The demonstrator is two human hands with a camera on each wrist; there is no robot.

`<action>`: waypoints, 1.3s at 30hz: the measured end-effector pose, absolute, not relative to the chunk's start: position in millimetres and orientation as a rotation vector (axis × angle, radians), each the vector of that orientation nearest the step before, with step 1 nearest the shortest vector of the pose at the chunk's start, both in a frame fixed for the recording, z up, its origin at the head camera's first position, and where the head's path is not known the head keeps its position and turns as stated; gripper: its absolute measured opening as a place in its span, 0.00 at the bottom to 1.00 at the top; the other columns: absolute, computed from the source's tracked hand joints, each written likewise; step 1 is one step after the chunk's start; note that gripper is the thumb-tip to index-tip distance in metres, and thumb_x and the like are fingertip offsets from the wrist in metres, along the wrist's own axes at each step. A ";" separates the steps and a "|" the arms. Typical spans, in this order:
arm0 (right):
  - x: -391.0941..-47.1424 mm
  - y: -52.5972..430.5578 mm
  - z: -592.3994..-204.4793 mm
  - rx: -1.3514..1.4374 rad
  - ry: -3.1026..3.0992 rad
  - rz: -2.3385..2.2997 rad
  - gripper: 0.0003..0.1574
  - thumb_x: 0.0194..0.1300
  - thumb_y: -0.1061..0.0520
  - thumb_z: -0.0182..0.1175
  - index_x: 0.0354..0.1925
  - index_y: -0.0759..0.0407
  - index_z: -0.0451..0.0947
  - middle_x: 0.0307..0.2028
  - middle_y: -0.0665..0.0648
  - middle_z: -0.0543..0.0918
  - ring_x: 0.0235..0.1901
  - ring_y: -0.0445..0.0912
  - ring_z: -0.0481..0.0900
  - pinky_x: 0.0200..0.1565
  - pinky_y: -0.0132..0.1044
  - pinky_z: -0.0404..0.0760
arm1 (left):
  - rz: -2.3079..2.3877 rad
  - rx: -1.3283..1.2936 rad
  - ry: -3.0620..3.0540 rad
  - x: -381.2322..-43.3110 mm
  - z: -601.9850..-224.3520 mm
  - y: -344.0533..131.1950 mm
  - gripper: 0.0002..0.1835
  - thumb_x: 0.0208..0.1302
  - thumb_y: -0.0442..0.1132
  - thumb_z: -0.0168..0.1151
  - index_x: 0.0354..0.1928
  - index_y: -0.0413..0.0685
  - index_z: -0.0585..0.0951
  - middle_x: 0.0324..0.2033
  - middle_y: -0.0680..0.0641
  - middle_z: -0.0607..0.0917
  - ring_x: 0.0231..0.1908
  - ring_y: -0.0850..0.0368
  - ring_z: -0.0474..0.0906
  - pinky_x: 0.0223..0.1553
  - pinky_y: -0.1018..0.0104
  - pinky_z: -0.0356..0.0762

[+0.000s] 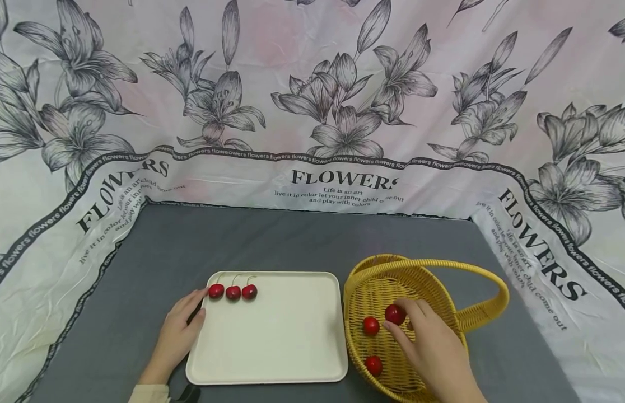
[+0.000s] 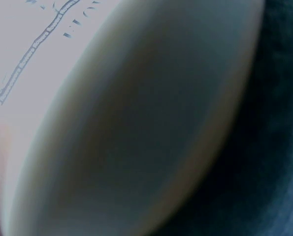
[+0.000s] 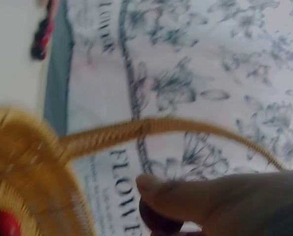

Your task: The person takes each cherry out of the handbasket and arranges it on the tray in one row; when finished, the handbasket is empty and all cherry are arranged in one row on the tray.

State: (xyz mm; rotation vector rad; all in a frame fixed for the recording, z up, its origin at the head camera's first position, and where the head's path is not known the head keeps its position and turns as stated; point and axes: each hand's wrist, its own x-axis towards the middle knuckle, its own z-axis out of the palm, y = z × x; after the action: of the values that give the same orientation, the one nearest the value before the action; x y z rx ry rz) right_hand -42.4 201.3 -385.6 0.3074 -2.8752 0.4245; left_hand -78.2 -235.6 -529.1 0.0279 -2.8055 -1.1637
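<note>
My left hand (image 1: pixel 177 330) rests along the left rim of a cream rectangular tray (image 1: pixel 272 341), fingers and thumb extended to its edge. In the left wrist view a large blurred pale shape (image 2: pixel 151 118) fills the middle. Three dark red cherries (image 1: pixel 233 293) with stems lie in a row at the tray's upper left. My right hand (image 1: pixel 433 347) pinches another dark red cherry (image 1: pixel 395 314) between thumb and fingers, over the yellow wicker basket (image 1: pixel 355 347). This cherry (image 3: pixel 158 219) is partly behind the fingers in the right wrist view. Inside the basket, two red cherries (image 1: pixel 371 326) show left of that hand.
The basket's arched handle (image 1: pixel 486 310) sticks out to the right. Grey cloth (image 1: pixel 292 235) covers the table under the tray and basket. Around it runs a white sheet (image 1: pixel 343 190) with printed flowers and lettering, rising at the back.
</note>
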 end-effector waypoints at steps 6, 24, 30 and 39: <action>-38.4 174.7 -372.1 0.689 -2.575 0.548 0.29 0.47 0.52 0.76 0.48 0.51 0.78 0.39 0.44 0.76 0.34 0.34 0.74 0.34 0.21 0.77 | -1.191 0.023 -2.785 -78.2 -531.6 -233.2 0.24 0.72 0.41 0.51 0.67 0.43 0.69 0.65 0.33 0.68 0.66 0.34 0.59 0.61 0.30 0.52; -72.8 61.1 -404.1 0.800 -2.710 0.854 0.21 0.60 0.46 0.66 0.51 0.50 0.76 0.42 0.46 0.79 0.34 0.38 0.77 0.36 0.26 0.79 | -1.161 0.014 -2.762 -79.0 -533.7 -236.7 0.23 0.72 0.41 0.51 0.66 0.43 0.69 0.65 0.33 0.68 0.65 0.33 0.60 0.61 0.31 0.56; -99.3 30.8 -443.8 0.790 -2.808 0.857 0.24 0.64 0.49 0.63 0.55 0.55 0.73 0.43 0.51 0.79 0.35 0.41 0.80 0.36 0.28 0.79 | -1.180 -0.043 -2.722 -80.9 -534.6 -237.8 0.23 0.71 0.40 0.52 0.66 0.42 0.69 0.64 0.33 0.68 0.65 0.33 0.60 0.60 0.30 0.55; -129.0 7.4 -486.8 0.589 -2.850 0.970 0.21 0.62 0.54 0.65 0.51 0.59 0.73 0.41 0.54 0.80 0.36 0.42 0.80 0.36 0.29 0.79 | -1.167 -0.035 -2.739 -77.9 -536.5 -238.8 0.24 0.71 0.39 0.52 0.67 0.42 0.69 0.65 0.33 0.68 0.65 0.33 0.60 0.60 0.30 0.54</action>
State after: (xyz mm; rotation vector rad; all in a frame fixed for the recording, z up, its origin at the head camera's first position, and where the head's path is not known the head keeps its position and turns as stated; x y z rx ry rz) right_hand -129.0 7.4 -486.8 0.5894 -2.8501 0.9703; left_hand -77.9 -238.8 -536.5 -0.0347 -2.7389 -1.1672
